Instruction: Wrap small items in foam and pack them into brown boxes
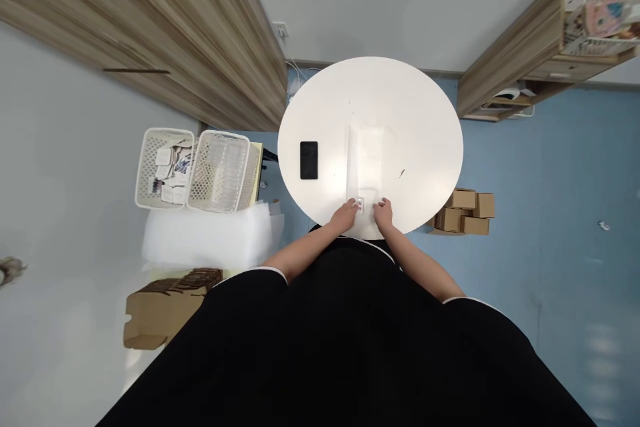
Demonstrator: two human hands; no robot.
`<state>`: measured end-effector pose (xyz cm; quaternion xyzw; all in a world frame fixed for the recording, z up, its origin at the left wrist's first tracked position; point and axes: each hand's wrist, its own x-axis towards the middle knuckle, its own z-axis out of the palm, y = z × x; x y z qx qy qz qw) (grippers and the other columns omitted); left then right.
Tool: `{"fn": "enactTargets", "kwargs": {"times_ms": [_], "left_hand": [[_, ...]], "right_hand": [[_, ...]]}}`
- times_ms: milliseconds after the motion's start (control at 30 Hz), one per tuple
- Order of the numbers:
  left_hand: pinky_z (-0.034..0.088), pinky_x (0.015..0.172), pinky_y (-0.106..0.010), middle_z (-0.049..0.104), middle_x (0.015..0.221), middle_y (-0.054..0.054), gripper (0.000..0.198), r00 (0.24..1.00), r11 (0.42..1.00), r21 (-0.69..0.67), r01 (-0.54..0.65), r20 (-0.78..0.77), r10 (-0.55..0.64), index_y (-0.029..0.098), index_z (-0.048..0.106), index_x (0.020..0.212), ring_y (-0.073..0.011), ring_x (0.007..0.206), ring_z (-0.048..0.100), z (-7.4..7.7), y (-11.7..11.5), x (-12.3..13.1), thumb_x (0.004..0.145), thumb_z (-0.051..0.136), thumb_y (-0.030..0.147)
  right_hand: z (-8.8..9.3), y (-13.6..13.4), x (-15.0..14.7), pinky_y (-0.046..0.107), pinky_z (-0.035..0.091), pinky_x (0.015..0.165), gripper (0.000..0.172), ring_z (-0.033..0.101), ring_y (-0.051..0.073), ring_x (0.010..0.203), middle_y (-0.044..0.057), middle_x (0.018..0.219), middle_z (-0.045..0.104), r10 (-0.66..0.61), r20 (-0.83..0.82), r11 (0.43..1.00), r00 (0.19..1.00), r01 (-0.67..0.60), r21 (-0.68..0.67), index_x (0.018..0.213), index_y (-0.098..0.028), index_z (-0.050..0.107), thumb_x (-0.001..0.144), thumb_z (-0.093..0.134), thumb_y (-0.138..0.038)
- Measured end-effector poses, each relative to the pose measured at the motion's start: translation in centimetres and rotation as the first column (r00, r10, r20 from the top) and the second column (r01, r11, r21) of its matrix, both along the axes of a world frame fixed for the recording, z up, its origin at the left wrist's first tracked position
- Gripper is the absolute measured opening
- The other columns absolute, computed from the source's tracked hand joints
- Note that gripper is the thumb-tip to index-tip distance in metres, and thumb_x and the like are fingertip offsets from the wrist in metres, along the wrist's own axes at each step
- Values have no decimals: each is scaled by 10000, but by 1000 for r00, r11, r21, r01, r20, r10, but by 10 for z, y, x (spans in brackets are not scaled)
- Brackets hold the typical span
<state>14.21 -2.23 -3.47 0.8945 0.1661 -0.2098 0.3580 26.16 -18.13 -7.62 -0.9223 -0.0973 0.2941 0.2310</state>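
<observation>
At the near edge of the round white table, a translucent wrapping sheet [367, 167] lies lengthwise, its left side looking folded or raised. On its near end sits a small clear packet [361, 205] with tiny reddish items inside. My left hand [345, 215] is closed, fingertips at the packet's left edge. Just right of the packet, my right hand [383, 215] has its fingers bent in a pinch at the sheet's near right edge. How firmly either hand grips is too small to make out.
A black phone or tablet [309, 160] lies on the left of the white table [430, 127]. White baskets [165, 203], a stack of white sheets [205, 237] and an open cardboard box [150, 317] stand left. Small brown boxes [463, 199] sit at right, below table height.
</observation>
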Motion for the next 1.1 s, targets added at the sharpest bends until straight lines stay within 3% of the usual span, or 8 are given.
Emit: {"fn": "enactTargets", "kwargs": {"times_ms": [133, 300, 433, 567, 700, 833, 933, 1100], "left_hand": [[487, 1032, -360, 416, 1613, -114, 459, 999, 998, 19, 52, -1, -52, 203, 590, 1437, -282, 1251, 605, -5, 2, 2, 998, 471, 138], [510, 975, -348, 413, 1603, -131, 505, 995, 995, 41, 96, -6, -96, 182, 542, 1478, -271, 1209, 619, -5, 2, 2, 988, 435, 114], [496, 1015, -361, 402, 1614, -138, 538, 995, 995, 39, 95, 4, -96, 174, 497, 1518, -283, 1259, 594, -4, 2, 1, 985, 442, 129], [474, 1082, -368, 395, 1631, -142, 544, 997, 997, -18, 81, 12, -81, 157, 509, 1513, -282, 1320, 571, -3, 5, -1, 974, 449, 122], [426, 1178, -389, 421, 1628, -111, 538, 998, 994, -106, 20, 53, -15, 177, 529, 1499, -264, 1427, 497, -2, 8, -1, 971, 443, 122], [413, 1210, -391, 400, 1646, -94, 540, 999, 979, -196, -48, 4, 50, 194, 543, 1476, -241, 1477, 448, 0, 11, -1, 949, 466, 104], [404, 1219, -382, 444, 1605, -113, 461, 994, 966, -236, -101, 24, 110, 176, 627, 1343, -239, 1482, 437, 4, 17, 1, 913, 498, 73], [525, 1064, -366, 615, 1424, -77, 440, 981, 939, -283, -196, -53, 189, 225, 645, 1295, -235, 1245, 622, 13, 37, 28, 886, 544, 97]], "right_hand": [[8, 9, 13, 370, 550, 754, 391, 682, 254, 780, 112, 928, 748, -60, -138, 997, 989, 65, 30, 1147, -166, 697, 938, 460, -396], [30, 14, 6, 340, 538, 742, 210, 655, 222, 765, 58, 859, 743, -74, -101, 987, 992, 87, 138, 845, -223, 664, 857, 548, -398], [41, 32, -10, 362, 550, 851, 197, 689, 228, 882, 44, 945, 768, 40, -147, 975, 988, -7, 221, 888, -240, 693, 867, 566, -388], [42, 50, -17, 399, 545, 946, 236, 706, 238, 986, 59, 1042, 779, 100, -158, 980, 982, -70, 187, 984, -240, 746, 900, 538, -315], [43, 49, -18, 393, 539, 1009, 347, 698, 233, 1122, 55, 1194, 768, 104, -189, 977, 976, -64, 204, 1151, -244, 763, 937, 491, -270], [45, 44, -24, 365, 492, 1091, 444, 655, 207, 1241, 37, 1302, 733, 184, -170, 973, 968, -155, 170, 1246, -249, 751, 945, 437, -155], [44, 42, -30, 371, 495, 1088, 498, 665, 206, 1206, 44, 1290, 734, 267, -131, 956, 955, -246, 159, 1282, -253, 739, 927, 431, -90], [38, 37, -38, 392, 493, 1099, 578, 639, 210, 1224, 86, 1350, 687, 383, -30, 911, 923, -372, 179, 1399, -217, 669, 909, 402, -64]]}}
